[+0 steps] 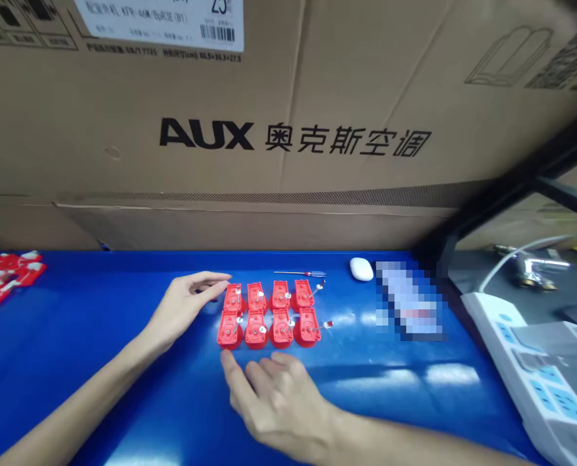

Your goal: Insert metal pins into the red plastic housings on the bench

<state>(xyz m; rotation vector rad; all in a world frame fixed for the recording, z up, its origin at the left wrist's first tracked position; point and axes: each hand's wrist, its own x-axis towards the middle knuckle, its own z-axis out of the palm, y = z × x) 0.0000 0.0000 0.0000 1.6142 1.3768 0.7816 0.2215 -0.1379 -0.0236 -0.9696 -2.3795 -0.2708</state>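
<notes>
Eight red plastic housings (256,327) sit on the blue tabletop (181,382) in two rows of four, one row behind the other, their flat faces up. Thin metal-looking leads with small white or reddish ends lie across them, and those on the rightmost pair stick out past the edge.

The left hand (188,304) is at the left end of the back row, thumb and index finger pointing at the top corner of the back-left housing (232,298); its grip is loose, with nothing lifted. The right hand (281,401) is in front of the near row, index finger extended to the lower edge of the front-left housing (228,331), the other fingers bent; its grip is released too. Whether either fingertip actually presses on the plastic is hard to tell.

Behind the back row lies a slim screwdriver (315,274), with a rounded white case (361,269) to its right and a pixelated rectangular item (412,304) beyond. A white power strip (543,395) runs along the right; red-and-white parts (6,278) lie far left. A large AUX carton (288,84) stands behind.
</notes>
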